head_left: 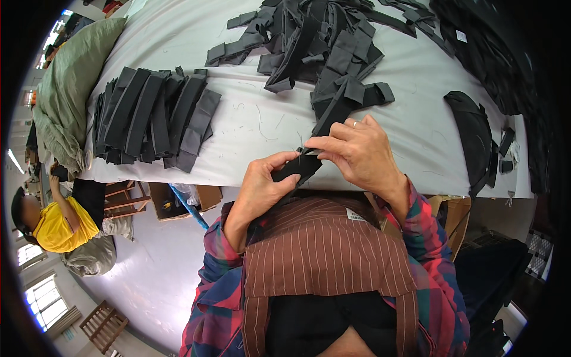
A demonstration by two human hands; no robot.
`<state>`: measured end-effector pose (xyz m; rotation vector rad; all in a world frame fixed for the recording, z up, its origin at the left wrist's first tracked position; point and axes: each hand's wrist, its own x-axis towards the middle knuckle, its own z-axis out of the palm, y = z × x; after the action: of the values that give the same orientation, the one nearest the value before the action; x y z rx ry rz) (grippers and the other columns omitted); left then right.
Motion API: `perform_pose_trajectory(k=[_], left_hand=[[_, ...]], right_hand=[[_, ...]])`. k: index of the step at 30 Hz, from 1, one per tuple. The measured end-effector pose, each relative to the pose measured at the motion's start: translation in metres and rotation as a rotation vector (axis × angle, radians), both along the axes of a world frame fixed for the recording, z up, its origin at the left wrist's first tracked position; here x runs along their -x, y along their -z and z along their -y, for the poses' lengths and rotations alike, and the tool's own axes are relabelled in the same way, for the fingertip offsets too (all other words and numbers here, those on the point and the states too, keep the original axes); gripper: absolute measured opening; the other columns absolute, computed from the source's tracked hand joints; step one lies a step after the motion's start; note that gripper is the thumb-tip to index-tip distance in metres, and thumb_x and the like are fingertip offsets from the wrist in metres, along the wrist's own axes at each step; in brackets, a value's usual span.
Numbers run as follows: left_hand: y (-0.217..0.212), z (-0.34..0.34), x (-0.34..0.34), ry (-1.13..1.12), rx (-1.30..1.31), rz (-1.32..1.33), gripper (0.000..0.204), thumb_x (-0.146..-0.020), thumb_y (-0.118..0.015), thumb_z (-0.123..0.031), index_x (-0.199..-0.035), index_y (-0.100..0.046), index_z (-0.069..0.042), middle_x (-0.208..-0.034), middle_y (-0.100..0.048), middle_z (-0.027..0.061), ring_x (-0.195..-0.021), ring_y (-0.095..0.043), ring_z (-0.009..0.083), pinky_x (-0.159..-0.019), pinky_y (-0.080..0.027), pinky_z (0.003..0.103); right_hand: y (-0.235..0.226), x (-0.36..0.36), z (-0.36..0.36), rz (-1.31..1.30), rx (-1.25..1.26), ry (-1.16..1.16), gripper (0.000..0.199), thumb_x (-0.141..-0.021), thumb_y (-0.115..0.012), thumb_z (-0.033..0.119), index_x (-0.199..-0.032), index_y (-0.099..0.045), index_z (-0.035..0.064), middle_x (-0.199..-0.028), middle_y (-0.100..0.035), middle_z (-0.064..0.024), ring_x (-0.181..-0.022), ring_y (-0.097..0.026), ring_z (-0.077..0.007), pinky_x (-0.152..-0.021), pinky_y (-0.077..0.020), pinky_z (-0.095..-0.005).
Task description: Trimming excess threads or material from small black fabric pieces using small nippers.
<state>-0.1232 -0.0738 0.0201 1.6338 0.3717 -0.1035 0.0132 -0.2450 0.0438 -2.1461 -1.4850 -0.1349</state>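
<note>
At the upper left of the frame we see a stack of dark fabric strips point(148, 119) on the white table point(238, 128). In the centre, the left hand point(262, 185) grips a black strip point(302, 169) between thumb and fingers, at the table's front edge. Loose strips point(324, 50) heap at top centre. Just right of centre, the right hand point(360, 152) pinches closed on a thin pale sliver point(313, 153) (we cannot tell what it is).
</note>
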Motion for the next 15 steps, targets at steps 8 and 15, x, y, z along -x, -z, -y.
perform_pose_trajectory(k=[8, 15], left_hand=[[-0.014, -0.001, -0.002, 0.098, -0.471, -0.027, 0.033, -0.075, -0.063, -0.007, -0.108, -0.066, -0.004, -0.088, -0.068, 0.0178, -0.072, -0.066, 0.0280, -0.069, -0.050, 0.033], [-0.013, 0.000, 0.000, 0.076, -0.395, -0.022, 0.033, -0.078, -0.064, -0.003, -0.111, -0.063, 0.001, -0.093, -0.070, 0.0152, -0.083, -0.065, 0.0141, -0.077, -0.049, 0.027]], right_hand=[[0.003, 0.000, 0.002, 0.101, 0.157, -0.085, 0.029, -0.078, -0.064, 0.015, -0.100, -0.070, 0.0312, -0.065, -0.043, 0.0022, -0.062, -0.049, -0.0154, -0.057, -0.0291, -0.0311], [0.019, 0.007, 0.002, -0.340, 0.082, 0.007, 0.029, -0.079, -0.061, 0.007, -0.098, -0.072, 0.0248, -0.063, -0.051, -0.0011, -0.061, -0.054, -0.0185, -0.056, -0.0364, -0.0327]])
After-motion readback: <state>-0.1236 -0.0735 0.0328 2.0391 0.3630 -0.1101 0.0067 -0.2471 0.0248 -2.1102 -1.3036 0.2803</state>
